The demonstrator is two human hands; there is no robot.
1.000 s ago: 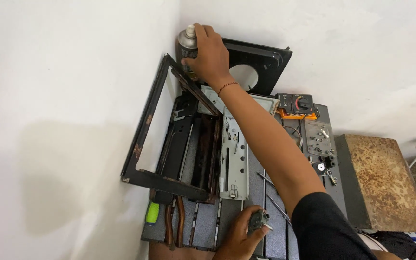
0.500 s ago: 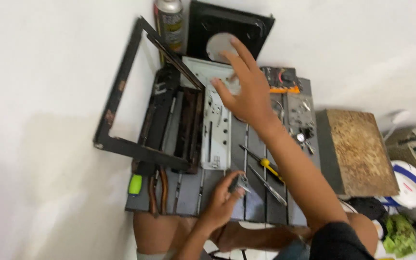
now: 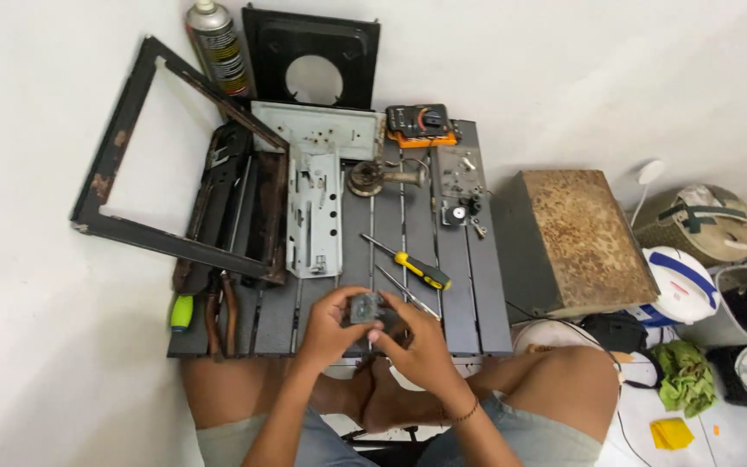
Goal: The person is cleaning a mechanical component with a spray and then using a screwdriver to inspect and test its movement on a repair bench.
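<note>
At lower centre, the left hand (image 3: 326, 331) and right hand (image 3: 421, 344) both close their fingers around a small grey metal part (image 3: 364, 308), whose shape is mostly hidden by them.

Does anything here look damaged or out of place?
Yes. The box right of the table has a badly rusted top, and the black frame hangs crooked off the table's left edge, with rust spots.
</note>
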